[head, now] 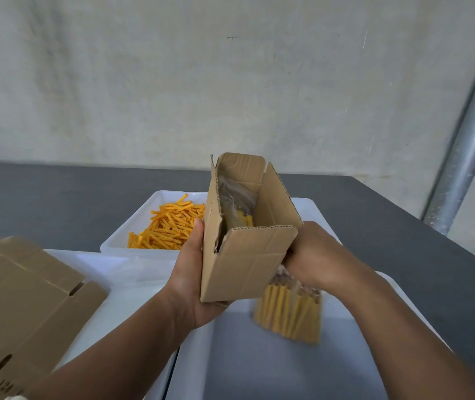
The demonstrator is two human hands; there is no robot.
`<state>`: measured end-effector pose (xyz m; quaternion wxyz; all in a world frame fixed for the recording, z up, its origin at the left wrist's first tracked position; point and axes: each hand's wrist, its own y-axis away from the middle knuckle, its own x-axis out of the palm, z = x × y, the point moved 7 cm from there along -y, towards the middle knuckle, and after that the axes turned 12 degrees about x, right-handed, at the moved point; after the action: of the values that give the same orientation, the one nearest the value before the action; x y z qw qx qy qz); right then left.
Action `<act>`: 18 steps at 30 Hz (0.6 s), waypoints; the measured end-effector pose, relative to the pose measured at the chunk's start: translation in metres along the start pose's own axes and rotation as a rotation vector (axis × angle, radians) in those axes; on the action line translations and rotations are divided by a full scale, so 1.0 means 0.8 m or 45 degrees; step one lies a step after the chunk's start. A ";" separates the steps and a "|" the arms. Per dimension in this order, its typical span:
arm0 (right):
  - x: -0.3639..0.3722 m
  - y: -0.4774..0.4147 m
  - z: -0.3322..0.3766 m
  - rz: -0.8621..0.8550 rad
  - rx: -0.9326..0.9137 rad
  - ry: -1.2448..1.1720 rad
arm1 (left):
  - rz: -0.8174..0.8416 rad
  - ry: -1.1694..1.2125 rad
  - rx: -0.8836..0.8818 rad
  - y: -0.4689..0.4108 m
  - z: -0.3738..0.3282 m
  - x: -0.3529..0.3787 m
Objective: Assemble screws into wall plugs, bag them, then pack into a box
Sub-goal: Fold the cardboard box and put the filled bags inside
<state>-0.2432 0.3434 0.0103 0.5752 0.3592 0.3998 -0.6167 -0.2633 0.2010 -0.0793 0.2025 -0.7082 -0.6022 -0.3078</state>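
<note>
My left hand grips a small open cardboard box from below and along its left side, holding it tilted above the trays. Inside it lies a clear bag of yellow wall plugs. My right hand, just right of the box, pinches the top of a second clear bag of yellow plugs with screws, which hangs blurred below the hand.
A white tray of loose orange wall plugs sits behind the box. A larger white tray lies under my hands. Flat cardboard box blanks are stacked at the left. A metal pole stands at the right, beyond the dark table.
</note>
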 end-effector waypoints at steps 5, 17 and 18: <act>-0.007 -0.002 -0.006 -0.085 0.069 -0.195 | 0.021 -0.028 0.000 0.001 0.001 0.001; -0.033 -0.018 -0.083 -0.102 0.406 0.438 | -0.071 -0.008 0.020 0.006 -0.003 0.004; -0.025 -0.017 -0.093 0.027 0.449 0.488 | -0.064 -0.006 0.020 0.005 -0.003 0.003</act>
<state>-0.2563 0.4197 -0.0017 0.4237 0.5684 0.3842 -0.5914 -0.2597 0.2008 -0.0755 0.1990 -0.6920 -0.6227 -0.3063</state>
